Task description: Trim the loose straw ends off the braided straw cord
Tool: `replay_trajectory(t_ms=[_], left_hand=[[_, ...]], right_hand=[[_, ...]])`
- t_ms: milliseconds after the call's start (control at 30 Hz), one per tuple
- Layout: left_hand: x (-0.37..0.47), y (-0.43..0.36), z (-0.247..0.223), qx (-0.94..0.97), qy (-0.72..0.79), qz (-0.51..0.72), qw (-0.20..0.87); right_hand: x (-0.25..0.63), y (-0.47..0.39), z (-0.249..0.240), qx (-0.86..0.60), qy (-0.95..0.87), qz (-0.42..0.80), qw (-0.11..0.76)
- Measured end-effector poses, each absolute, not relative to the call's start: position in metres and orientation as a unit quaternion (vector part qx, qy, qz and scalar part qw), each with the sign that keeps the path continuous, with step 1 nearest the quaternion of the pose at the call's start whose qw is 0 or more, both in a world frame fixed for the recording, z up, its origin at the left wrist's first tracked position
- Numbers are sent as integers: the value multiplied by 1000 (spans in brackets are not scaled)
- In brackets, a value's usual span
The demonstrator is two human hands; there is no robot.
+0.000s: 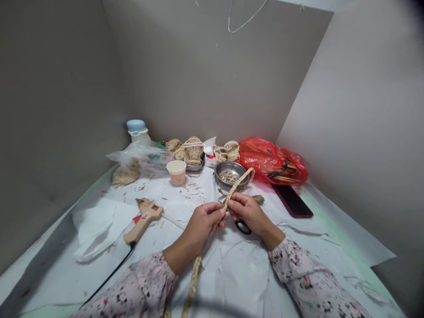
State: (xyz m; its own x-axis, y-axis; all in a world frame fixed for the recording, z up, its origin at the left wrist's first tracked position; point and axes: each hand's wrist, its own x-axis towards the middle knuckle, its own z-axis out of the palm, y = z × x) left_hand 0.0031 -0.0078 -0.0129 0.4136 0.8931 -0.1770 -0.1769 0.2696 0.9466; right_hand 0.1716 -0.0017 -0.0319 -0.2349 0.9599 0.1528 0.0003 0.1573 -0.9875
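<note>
A pale braided straw cord (236,183) runs up between my hands and bends over at its top, near a metal bowl (231,173) with straw bits in it. My left hand (206,221) pinches the cord between thumb and fingers. Close beside it, my right hand (247,212) is closed on the same cord a little higher. The cord's lower part (192,287) hangs below my left wrist to the bottom edge. Black-handled scissors (243,227) lie partly hidden under my right hand.
A glue gun (144,221) with a black cable lies left, a paper cup (176,172) behind it. Woven pieces (193,151), a plastic bag (142,154) and a blue-lidded bottle (136,128) stand at the back. A red bag (265,161) and a phone (292,201) are right.
</note>
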Motion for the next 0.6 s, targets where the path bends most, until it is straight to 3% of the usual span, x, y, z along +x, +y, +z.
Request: replay_trajectory(t_ms=[267,600], left_hand=[[3,-8,-13,477,355,385,706],[3,-4,-19,478,353,382,707]], right_hand=[[172,-2,-31,-406,-586,510,481],[171,3,-37,-424,-523,468,573]])
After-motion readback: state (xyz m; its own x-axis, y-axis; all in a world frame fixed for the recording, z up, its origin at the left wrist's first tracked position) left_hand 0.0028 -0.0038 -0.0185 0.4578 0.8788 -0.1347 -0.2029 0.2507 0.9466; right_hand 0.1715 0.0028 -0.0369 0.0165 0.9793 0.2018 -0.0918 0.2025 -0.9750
